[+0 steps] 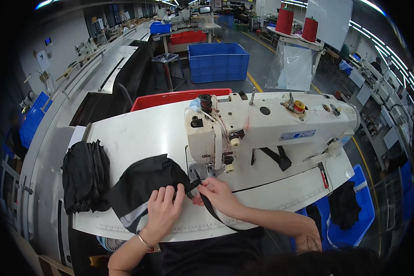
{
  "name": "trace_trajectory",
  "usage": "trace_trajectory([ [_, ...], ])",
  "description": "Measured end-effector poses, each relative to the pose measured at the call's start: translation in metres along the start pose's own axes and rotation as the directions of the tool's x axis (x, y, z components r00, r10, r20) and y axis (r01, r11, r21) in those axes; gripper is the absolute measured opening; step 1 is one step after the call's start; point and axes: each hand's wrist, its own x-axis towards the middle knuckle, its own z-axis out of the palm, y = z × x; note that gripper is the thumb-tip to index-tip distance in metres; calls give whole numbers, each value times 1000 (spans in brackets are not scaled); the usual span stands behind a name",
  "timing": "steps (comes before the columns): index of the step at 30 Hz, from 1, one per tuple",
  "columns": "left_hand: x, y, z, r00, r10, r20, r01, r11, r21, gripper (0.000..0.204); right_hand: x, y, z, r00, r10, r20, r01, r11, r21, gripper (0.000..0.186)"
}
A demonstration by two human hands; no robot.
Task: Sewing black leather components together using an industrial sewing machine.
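A white sewing machine (262, 120) stands on the pale worktable, its needle area just beyond my hands. In front and to the left of it lies a black fabric piece (145, 181) with a grey patch on its near edge. My left hand (164, 209) rests on this piece with fingers bent, gripping its right edge. Closed in a pinch, my right hand (218, 197) holds a narrow black strap (211, 209) close to the presser foot. One length of the strap trails toward me over the table's front edge. My right fingertips are partly hidden.
Stacked black fabric pieces (85, 177) lie at the table's left. A red-handled tool (324, 175) and a folded black strap (278, 158) are at the right. A blue bin (365, 207) with black cloth stands lower right; a red bin (179, 96) sits behind the table.
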Motion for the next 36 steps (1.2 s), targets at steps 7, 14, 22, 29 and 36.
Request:
trace_trajectory([
  [7, 2, 4, -12, 981, -193, 34, 185, 859, -478, 57, -4, 16, 10, 993, -115, 8, 110, 964, 243, 23],
  [14, 27, -27, 29, 828, 24, 561, 534, 273, -800, 34, -12, -1, -19, 970, 96, 224, -155, 952, 263, 22],
  [22, 37, -43, 40, 751, 123, 649, 660, -109, -743, 13, -25, 6, -38, 762, -420, 493, 606, 732, -313, 32],
  [29, 70, -41, 79, 948, -59, 311, 294, 532, -794, 22, 9, 11, -39, 482, -516, 709, 685, -282, -671, 32],
  [36, 75, -46, 148, 965, -10, 262, 262, 5, -965, 39, 13, 31, -75, 625, -541, 563, 690, 45, -722, 34],
])
